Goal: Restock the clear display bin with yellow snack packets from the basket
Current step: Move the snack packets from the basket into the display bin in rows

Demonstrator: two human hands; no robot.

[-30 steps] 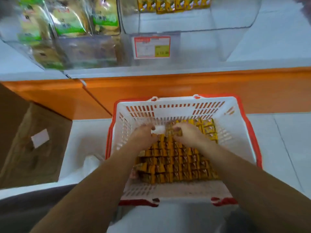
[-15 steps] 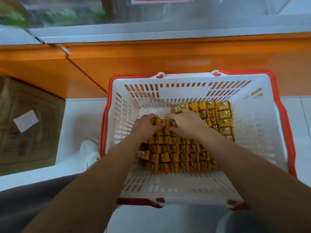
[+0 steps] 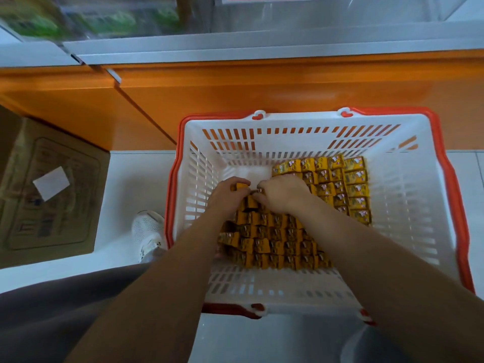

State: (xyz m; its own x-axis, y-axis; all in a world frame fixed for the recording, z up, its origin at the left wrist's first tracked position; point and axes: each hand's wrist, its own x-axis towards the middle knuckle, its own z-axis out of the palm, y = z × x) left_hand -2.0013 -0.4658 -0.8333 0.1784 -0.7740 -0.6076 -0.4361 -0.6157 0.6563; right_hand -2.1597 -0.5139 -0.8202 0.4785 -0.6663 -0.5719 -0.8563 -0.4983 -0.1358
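Note:
A white slotted basket (image 3: 408,205) with an orange-red rim sits on the floor below me. Rows of small yellow snack packets (image 3: 277,242) cover its bottom, with more of them stacked at the far right (image 3: 348,179). Both my hands are down inside the basket at the far end of a row. My left hand (image 3: 226,195) curls its fingers round yellow packets. Close beside it, my right hand (image 3: 282,192) grips packets of the same row, fingers curled. The bottom edge of the clear display bin (image 3: 340,14) shows at the top of the view.
An orange counter front (image 3: 262,93) stands just behind the basket, topped by a grey shelf edge. A brown cardboard box (image 3: 49,189) sits on the floor at the left. My white shoe (image 3: 148,231) is beside the basket's left wall.
My head has tilted down, so the display bin has slid almost out of view. Both hands have closed tighter on the packets at the far end of the row.

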